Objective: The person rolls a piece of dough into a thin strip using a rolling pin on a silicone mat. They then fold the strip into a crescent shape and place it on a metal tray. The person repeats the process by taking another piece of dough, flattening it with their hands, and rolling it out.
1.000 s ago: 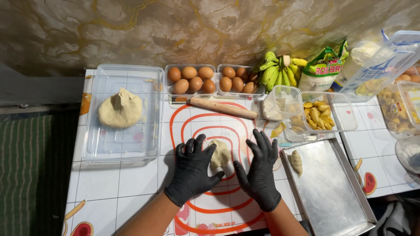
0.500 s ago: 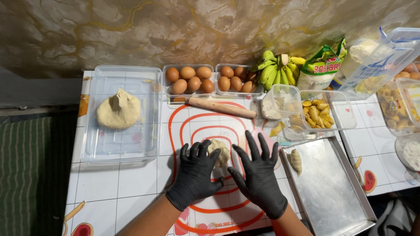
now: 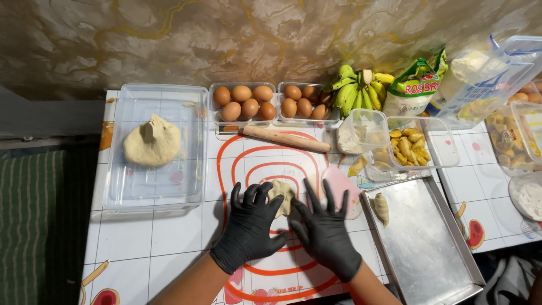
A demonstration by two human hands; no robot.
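Observation:
Both my hands wear black gloves and rest flat on a white mat with red rings [image 3: 265, 164]. My left hand [image 3: 248, 229] presses its fingertips on a small pale piece of dough [image 3: 280, 194]. My right hand [image 3: 323, 229] lies beside it with fingers spread, its fingertips at the dough's right edge. A wooden rolling pin [image 3: 285, 138] lies across the top of the mat, beyond both hands. A big lump of dough [image 3: 152, 144] sits in a clear plastic tub [image 3: 121, 192] to the left.
Two clear trays of brown eggs [image 3: 270, 103] stand at the back, with green-yellow bananas [image 3: 358, 87] and a flour bag [image 3: 415, 90] to their right. A metal baking tray [image 3: 429, 248] at right holds one folded pastry [image 3: 382, 208]. Clear boxes with yellow pieces [image 3: 407, 148] stand behind it.
My hands have shifted on the dough: the fingers spread wider and the right hand slid off the piece to its right side, leaving more dough visible between the hands.

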